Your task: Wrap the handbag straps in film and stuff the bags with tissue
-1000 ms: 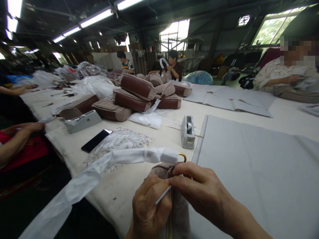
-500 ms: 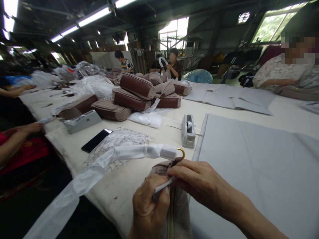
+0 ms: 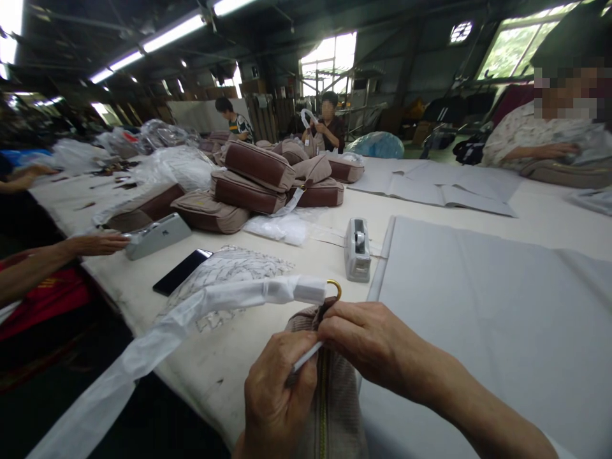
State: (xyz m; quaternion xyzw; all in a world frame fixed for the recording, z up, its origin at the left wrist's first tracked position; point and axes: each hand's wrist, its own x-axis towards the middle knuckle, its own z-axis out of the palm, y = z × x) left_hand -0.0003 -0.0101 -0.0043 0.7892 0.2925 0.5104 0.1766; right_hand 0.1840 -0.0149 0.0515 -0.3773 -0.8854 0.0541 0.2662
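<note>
My left hand (image 3: 275,395) and my right hand (image 3: 368,344) are closed together over the top of a taupe fabric bag (image 3: 335,414) at the near table edge. Between their fingers runs a thin white strip (image 3: 306,357) beside the bag's gold zipper (image 3: 322,408). A gold ring (image 3: 335,288) stands at the bag's top. From it a strap wrapped in white paper (image 3: 191,319) runs left and hangs off the table.
Grey paper sheets (image 3: 478,306) cover the table to the right. A tape dispenser (image 3: 357,248), a black phone (image 3: 182,271) and a printed bag (image 3: 229,271) lie ahead. Brown bags (image 3: 258,185) are piled further back. A co-worker's hand (image 3: 95,244) touches a grey dispenser (image 3: 157,234). Other people sit around the table.
My hands and the bag top shifted slightly left and down in view. The co-worker's hand at left reached forward to the grey dispenser.
</note>
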